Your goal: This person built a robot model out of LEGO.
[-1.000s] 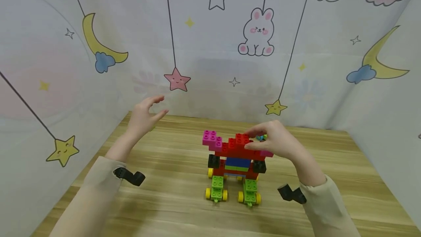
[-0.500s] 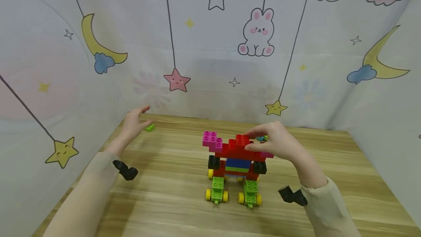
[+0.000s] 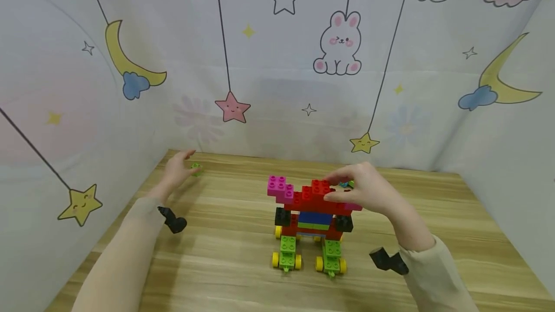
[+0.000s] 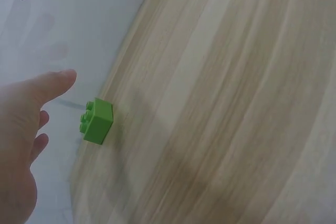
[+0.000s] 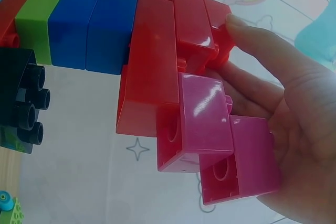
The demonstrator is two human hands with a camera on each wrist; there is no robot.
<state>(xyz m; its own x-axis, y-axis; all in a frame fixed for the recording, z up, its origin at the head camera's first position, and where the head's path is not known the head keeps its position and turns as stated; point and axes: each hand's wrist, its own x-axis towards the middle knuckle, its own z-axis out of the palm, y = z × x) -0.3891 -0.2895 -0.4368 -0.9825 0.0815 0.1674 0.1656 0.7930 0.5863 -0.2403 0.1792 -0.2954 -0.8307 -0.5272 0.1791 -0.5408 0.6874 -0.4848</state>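
My left hand (image 3: 175,171) reaches to the far left of the table with its fingers apart, right beside a small green toy brick (image 3: 196,169). In the left wrist view this green brick (image 4: 98,121) lies on the wood near the table's edge, apart from the thumb. My right hand (image 3: 369,189) pinches the red top brick (image 3: 321,187) of a toy-brick figure between thumb and fingers. Stepped pink bricks (image 5: 207,114) form its side arms, blue bricks (image 3: 315,218) its middle. Black bricks (image 3: 283,216) flank it, and green wheeled bases (image 3: 287,252) stand at its foot.
Behind my right hand a small blue and green piece (image 3: 344,184) partly shows on the wooden table (image 3: 225,254). A printed cloth wall (image 3: 282,129) rises along the table's back and both sides.
My left hand has moved down and to the left, coming beside the green brick, which was hidden at first. My right hand stays on the red brick of the figure.
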